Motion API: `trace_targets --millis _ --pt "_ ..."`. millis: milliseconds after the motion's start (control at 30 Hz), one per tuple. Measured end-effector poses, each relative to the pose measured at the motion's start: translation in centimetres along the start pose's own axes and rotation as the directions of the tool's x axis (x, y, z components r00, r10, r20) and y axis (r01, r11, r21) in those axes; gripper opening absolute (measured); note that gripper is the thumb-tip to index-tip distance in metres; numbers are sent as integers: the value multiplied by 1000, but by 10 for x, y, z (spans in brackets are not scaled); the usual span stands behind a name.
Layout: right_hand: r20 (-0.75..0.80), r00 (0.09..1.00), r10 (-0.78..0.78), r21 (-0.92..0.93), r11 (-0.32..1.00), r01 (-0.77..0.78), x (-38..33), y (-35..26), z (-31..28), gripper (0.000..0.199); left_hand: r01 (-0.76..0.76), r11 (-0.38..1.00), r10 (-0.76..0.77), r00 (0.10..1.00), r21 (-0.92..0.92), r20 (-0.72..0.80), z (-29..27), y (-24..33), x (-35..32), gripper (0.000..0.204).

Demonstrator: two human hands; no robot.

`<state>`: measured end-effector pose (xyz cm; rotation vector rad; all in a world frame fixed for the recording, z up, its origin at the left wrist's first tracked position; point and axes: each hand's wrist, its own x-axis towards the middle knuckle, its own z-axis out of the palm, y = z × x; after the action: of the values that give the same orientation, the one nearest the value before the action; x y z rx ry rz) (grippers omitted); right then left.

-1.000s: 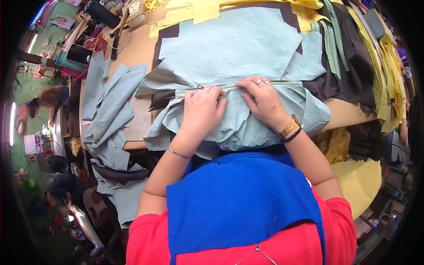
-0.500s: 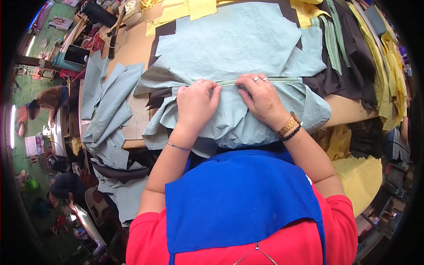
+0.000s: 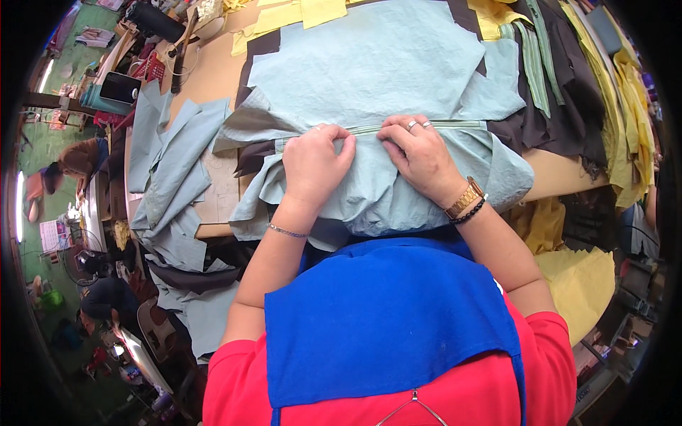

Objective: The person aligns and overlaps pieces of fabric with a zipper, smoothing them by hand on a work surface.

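Note:
A large piece of light blue fabric point(image 3: 369, 67) lies over dark cloth on the table, its near part gathered in folds toward my body. Across it runs a narrow green-and-white striped strip point(image 3: 455, 125) that looks like zipper tape. My left hand point(image 3: 314, 165) pinches the fabric along the left part of this strip, fingertips curled under and partly hidden. A short way to the right, my right hand point(image 3: 423, 160) has its thumb and forefinger closed on the strip. Between the two hands the strip lies fairly straight.
More light blue pieces point(image 3: 174, 167) hang over the table's left edge. Yellow fabric point(image 3: 323, 11) lies at the far side. Further striped strips point(image 3: 531, 67) and dark cloth point(image 3: 579, 117) are on the right. A phone point(image 3: 121, 87) and a black cylinder point(image 3: 156, 23) sit at far left.
Both hands keep their places on the strip. My left hand's fingers have shifted slightly; the fabric has hardly moved.

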<state>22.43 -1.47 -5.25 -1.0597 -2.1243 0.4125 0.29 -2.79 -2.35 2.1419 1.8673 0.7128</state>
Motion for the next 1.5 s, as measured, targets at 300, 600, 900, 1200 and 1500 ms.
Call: trace_targets --millis 300,600,900,1200,1500 --pt "-3 1000 -23 -10 1000 23 3 -1 -2 12 37 999 -37 999 -14 20 1 0 0 18" --pt "86 990 -112 -174 977 126 1 -20 7 29 -88 985 91 996 146 -17 1 -1 -6 18" --pt "107 991 -79 -174 980 97 -2 -20 8 32 -88 965 102 994 248 -45 -30 -24 -22 19" --pt "80 994 -80 -163 982 92 -1 -21 9 31 41 977 -43 999 208 6 -27 -27 -10 24" --pt "90 992 -84 -169 981 98 0 -21 7 30 165 975 -185 975 149 127 -33 -26 3 28"
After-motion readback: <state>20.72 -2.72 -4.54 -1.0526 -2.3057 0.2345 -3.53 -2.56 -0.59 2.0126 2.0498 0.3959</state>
